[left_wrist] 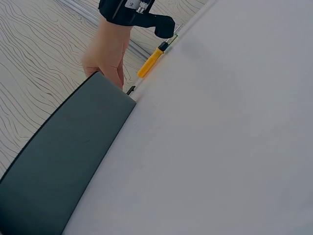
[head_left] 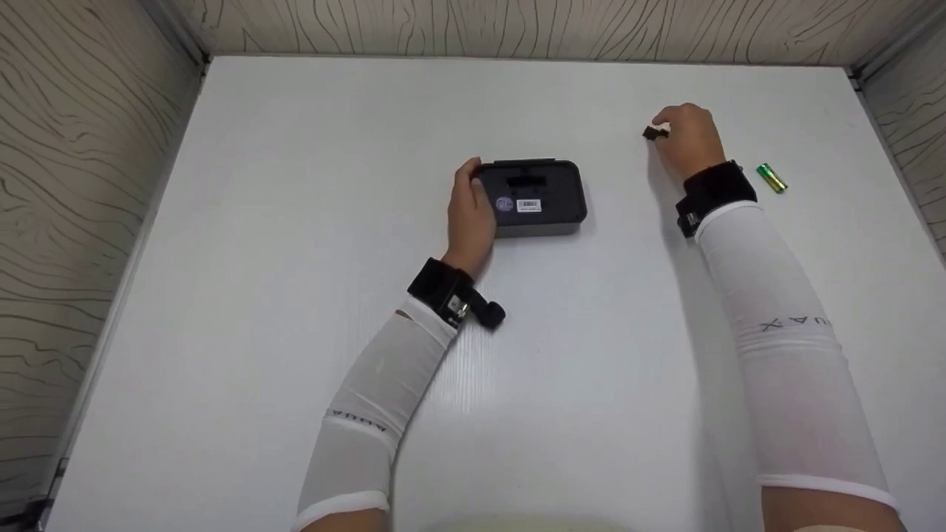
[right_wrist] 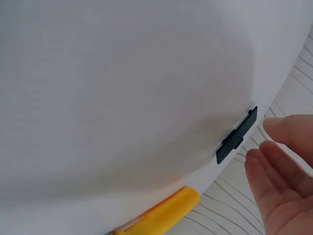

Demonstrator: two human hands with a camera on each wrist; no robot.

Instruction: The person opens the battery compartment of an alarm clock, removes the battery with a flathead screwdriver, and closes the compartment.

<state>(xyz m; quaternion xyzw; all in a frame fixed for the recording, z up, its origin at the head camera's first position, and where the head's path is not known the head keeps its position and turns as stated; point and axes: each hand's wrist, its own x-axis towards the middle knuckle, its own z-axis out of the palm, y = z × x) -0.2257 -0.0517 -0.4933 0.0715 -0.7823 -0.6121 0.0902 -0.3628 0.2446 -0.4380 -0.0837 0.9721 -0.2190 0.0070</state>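
Table (head_left: pixel 295 185) open left, front; device (head_left: pixel 536 198), small cover (head_left: pixel 653 133), battery (head_left: pixel 771 178) well apart; walls (head_left: pixel 74 185) on 3 sides.

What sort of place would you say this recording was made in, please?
Probably a staged recording booth, not a lived-in room: a bare white table walled by wood-grain panels, holding only a dark device, a battery and a small black cover.

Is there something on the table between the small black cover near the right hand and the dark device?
Nothing visible: bare table lies between the cover and the device. The battery lies off to the right.
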